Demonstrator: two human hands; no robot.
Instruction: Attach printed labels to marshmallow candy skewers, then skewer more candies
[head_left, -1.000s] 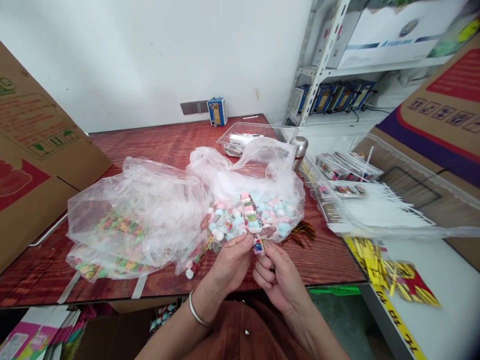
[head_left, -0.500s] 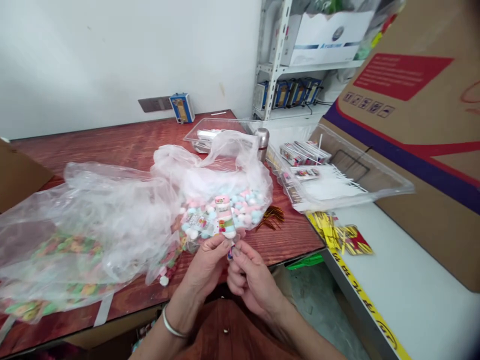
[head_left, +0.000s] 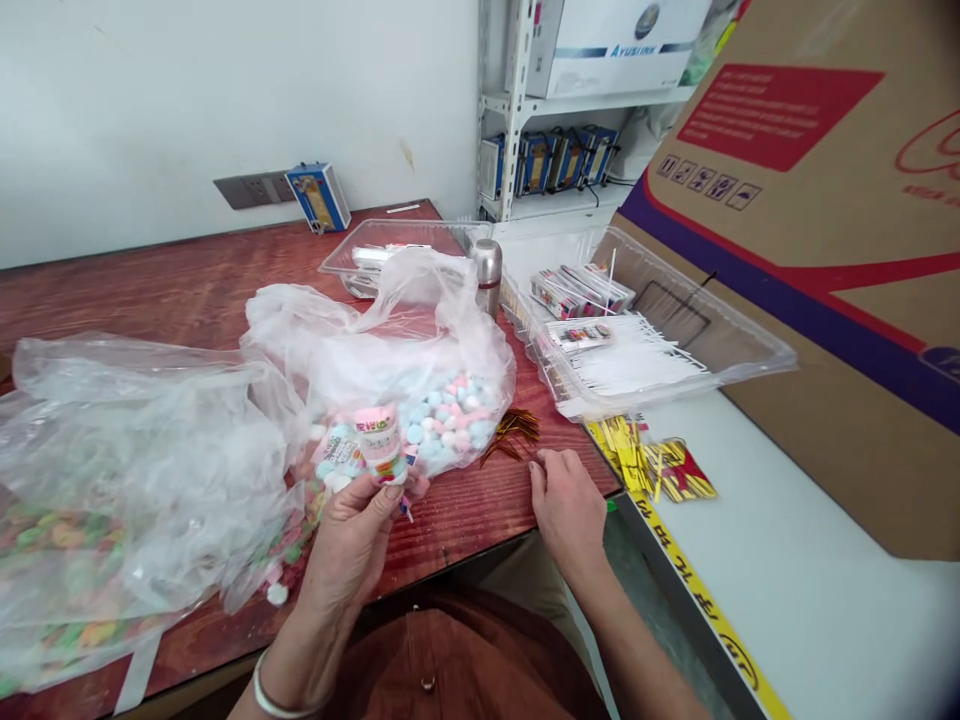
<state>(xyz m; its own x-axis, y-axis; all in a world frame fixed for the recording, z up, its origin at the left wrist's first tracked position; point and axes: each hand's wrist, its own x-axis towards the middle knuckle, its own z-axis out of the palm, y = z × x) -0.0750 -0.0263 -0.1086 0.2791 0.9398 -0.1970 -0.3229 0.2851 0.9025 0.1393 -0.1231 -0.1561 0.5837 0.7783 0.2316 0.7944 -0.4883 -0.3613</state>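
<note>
My left hand (head_left: 367, 525) is closed on the lower end of a small clear printed packet of marshmallows (head_left: 379, 445), held upright. Its gathered end comes out by my fingers. Behind it, a clear bag of pink, blue and white marshmallows (head_left: 446, 415) lies on the table. My right hand (head_left: 570, 505) rests low over the table near the front edge, fingers curled together. Its fingertips are beside a loose bunch of gold twist ties (head_left: 514, 430); whether one is pinched is hidden.
A clear bag of green and orange candies (head_left: 67, 560) lies at left. A metal flask (head_left: 488, 275) stands behind. At right are a clear tray (head_left: 757, 365) with white sticks (head_left: 637, 365), packs of yellow ties (head_left: 626, 455) and a large carton (head_left: 825, 230).
My right hand has left the packet's gathered end and moved right to the gold ties. My left hand keeps the packet and has shifted left in view. The view has turned slightly right.
</note>
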